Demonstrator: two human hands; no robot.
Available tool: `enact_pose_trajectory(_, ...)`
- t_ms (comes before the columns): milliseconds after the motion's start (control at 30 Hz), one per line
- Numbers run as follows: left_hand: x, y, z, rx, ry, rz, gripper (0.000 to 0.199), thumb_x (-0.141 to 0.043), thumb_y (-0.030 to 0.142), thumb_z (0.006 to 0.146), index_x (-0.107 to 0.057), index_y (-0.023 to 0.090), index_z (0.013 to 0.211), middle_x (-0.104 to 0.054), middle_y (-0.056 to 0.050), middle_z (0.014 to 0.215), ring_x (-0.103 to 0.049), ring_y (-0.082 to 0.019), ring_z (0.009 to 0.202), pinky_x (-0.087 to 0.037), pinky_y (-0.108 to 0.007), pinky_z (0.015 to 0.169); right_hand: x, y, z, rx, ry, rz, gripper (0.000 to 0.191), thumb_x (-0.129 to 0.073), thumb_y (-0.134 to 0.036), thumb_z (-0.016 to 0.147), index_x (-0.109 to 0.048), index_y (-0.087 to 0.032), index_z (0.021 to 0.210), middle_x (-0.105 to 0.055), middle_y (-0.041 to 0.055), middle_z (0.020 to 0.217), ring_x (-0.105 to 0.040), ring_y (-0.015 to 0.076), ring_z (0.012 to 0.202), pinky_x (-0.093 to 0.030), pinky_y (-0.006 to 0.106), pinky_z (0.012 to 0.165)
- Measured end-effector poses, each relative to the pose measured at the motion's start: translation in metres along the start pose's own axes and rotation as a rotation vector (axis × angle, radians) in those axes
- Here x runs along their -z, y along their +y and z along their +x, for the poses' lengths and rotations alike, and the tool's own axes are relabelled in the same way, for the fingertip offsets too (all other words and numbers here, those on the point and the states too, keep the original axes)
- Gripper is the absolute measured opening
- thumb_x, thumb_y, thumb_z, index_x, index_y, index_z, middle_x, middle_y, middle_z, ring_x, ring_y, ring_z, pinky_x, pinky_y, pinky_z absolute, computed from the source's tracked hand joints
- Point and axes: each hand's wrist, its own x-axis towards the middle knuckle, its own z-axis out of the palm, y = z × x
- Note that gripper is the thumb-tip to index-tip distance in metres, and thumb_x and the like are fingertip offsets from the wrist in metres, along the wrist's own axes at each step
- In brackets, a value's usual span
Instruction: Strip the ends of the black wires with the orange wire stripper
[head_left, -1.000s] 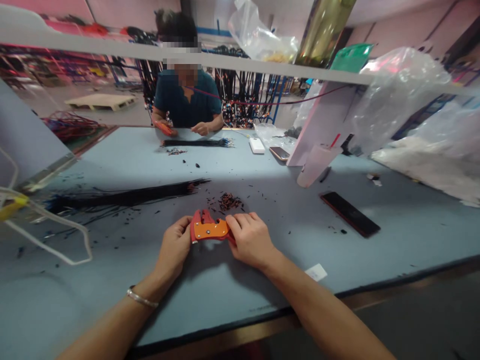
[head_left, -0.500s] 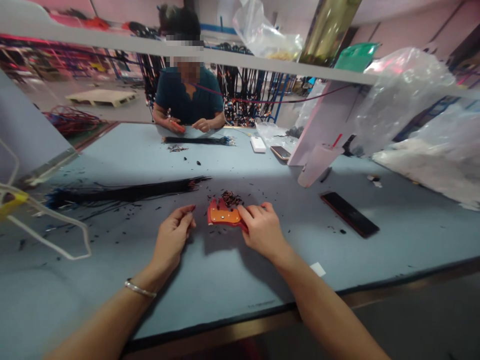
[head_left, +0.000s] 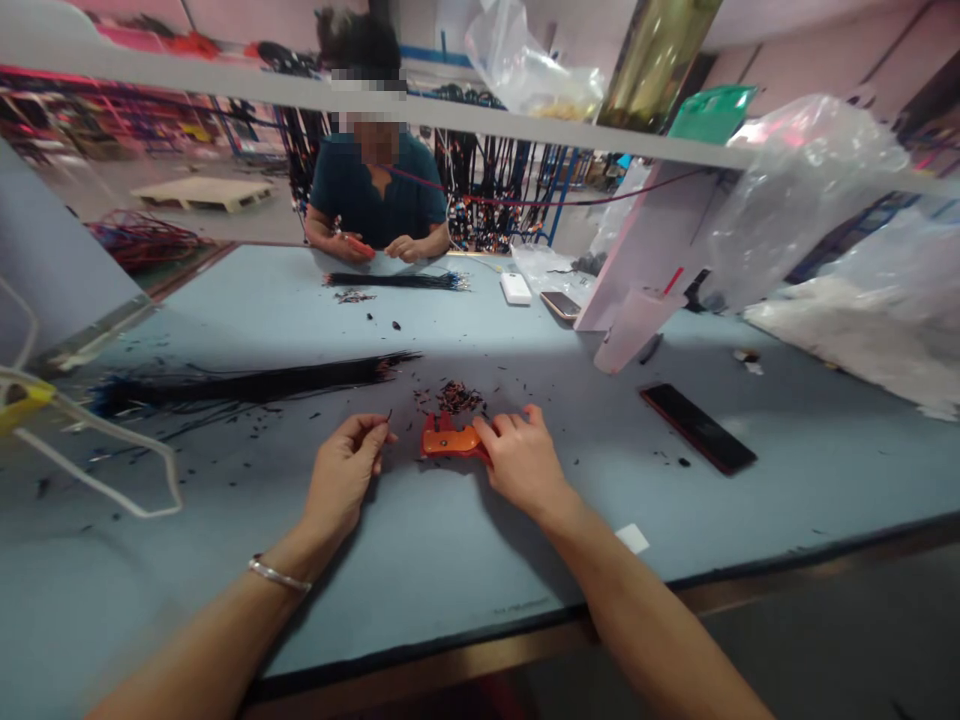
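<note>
An orange and red wire stripper is gripped by its handles in my right hand, its jaws toward the left. My left hand pinches a thin dark wire between thumb and forefinger, a short gap away from the stripper's head. Most of that wire is hidden by the fingers. Just beyond the tool is a small heap of black and coppery wire scraps. A long bundle of black wires lies on the table behind my left hand.
A phone and a cup with a red straw stand to the right. At left is a white wire frame with yellow tape. Across the table, a co-worker holds a red tool behind another wire bundle.
The wire stripper has turned slightly and shifted a little right and down. A dark wire tip now stands up from my left fingers. The co-worker's red tool has moved slightly.
</note>
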Motion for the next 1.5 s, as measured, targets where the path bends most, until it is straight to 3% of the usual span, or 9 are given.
enact_pose_trajectory(200, 0.000, 0.001, -0.002, -0.008, -0.043, -0.053, 0.029, -0.068, 0.040, 0.073, -0.061, 0.017, 0.088, -0.060, 0.002, 0.066, -0.038, -0.006, 0.044, -0.028, -0.020, 0.044, 0.016, 0.006, -0.001, -0.196, 0.147, 0.577, 0.045, -0.054, -0.016, 0.074, -0.060, -0.017, 0.119, -0.068, 0.0084, 0.103, -0.061, 0.0221, 0.088, -0.039, 0.034, 0.084)
enact_pose_trajectory(367, 0.000, 0.005, -0.001, -0.002, -0.040, -0.073, 0.026, -0.065, 0.040, 0.076, -0.059, 0.017, 0.085, -0.058, 0.003, 0.062, -0.035, -0.006, 0.042, -0.026, -0.020, 0.043, 0.042, 0.011, -0.010, -0.040, -0.359, 1.060, 0.022, -0.057, -0.023, 0.079, -0.066, -0.018, 0.099, -0.067, -0.0007, 0.084, -0.060, 0.0153, 0.072, -0.042, 0.023, 0.066)
enact_pose_trajectory(433, 0.000, 0.007, -0.001, 0.002, -0.013, -0.068, 0.026, -0.065, 0.040, 0.075, -0.059, 0.016, 0.083, -0.057, 0.004, 0.061, -0.035, -0.007, 0.042, -0.026, -0.021, 0.043, 0.047, 0.010, -0.013, 0.025, -0.429, 0.989, 0.028, -0.059, -0.022, 0.079, -0.066, -0.021, 0.106, -0.068, -0.0018, 0.086, -0.061, 0.0153, 0.075, -0.041, 0.023, 0.067)
enact_pose_trajectory(700, 0.002, 0.006, 0.003, -0.004, 0.042, -0.039, 0.025, -0.064, 0.040, 0.073, -0.059, 0.016, 0.079, -0.056, 0.003, 0.059, -0.036, -0.007, 0.042, -0.026, -0.021, 0.042, 0.035, 0.002, -0.014, 0.169, -0.230, 0.216, 0.035, -0.071, -0.030, 0.075, -0.065, -0.024, 0.109, -0.067, 0.0024, 0.084, -0.059, 0.0181, 0.075, -0.030, 0.033, 0.079)
enact_pose_trajectory(800, 0.003, 0.006, 0.005, 0.001, 0.039, -0.050, 0.022, -0.064, 0.038, 0.073, -0.059, 0.017, 0.079, -0.055, 0.003, 0.058, -0.035, -0.007, 0.041, -0.025, -0.021, 0.041, 0.029, 0.002, -0.014, 0.177, -0.233, 0.160, 0.036, -0.075, -0.039, 0.073, -0.066, -0.027, 0.106, -0.066, 0.0021, 0.083, -0.059, 0.0191, 0.076, -0.028, 0.034, 0.080)
enact_pose_trajectory(967, 0.003, 0.006, 0.006, 0.035, 0.023, -0.052, 0.021, -0.065, 0.036, 0.072, -0.059, 0.017, 0.077, -0.055, 0.003, 0.056, -0.035, -0.007, 0.041, -0.025, -0.021, 0.041, 0.026, 0.010, -0.011, -0.096, -0.152, -0.004, 0.041, -0.077, -0.045, 0.074, -0.067, -0.021, 0.105, -0.068, 0.0084, 0.087, -0.059, 0.0234, 0.079, -0.027, 0.036, 0.079)
enact_pose_trajectory(1200, 0.004, 0.007, 0.005, 0.041, 0.030, -0.063, 0.024, -0.065, 0.038, 0.070, -0.060, 0.016, 0.078, -0.054, 0.004, 0.056, -0.035, -0.007, 0.042, -0.025, -0.021, 0.042, 0.035, 0.006, -0.014, 0.262, -0.239, 0.250, 0.042, -0.079, -0.046, 0.071, -0.068, -0.028, 0.106, -0.066, 0.0005, 0.081, -0.056, 0.0166, 0.073, -0.026, 0.032, 0.079)
enact_pose_trajectory(1400, 0.002, 0.010, 0.005, 0.048, 0.031, -0.025, 0.027, -0.066, 0.041, 0.066, -0.059, 0.017, 0.076, -0.054, 0.003, 0.055, -0.035, -0.008, 0.041, -0.025, -0.023, 0.042, 0.020, 0.004, -0.012, -0.010, -0.079, 0.015, 0.042, -0.075, -0.047, 0.074, -0.067, -0.020, 0.105, -0.067, 0.0078, 0.084, -0.057, 0.0228, 0.076, -0.026, 0.037, 0.081)
enact_pose_trajectory(1500, 0.002, 0.011, 0.005, 0.039, 0.030, -0.026, 0.025, -0.065, 0.039, 0.066, -0.058, 0.017, 0.076, -0.054, 0.004, 0.055, -0.035, -0.008, 0.040, -0.024, -0.023, 0.042, 0.022, 0.013, -0.012, 0.019, -0.031, 0.082, 0.041, -0.073, -0.045, 0.077, -0.066, -0.021, 0.109, -0.067, 0.0069, 0.087, -0.058, 0.0216, 0.078, -0.026, 0.036, 0.082)
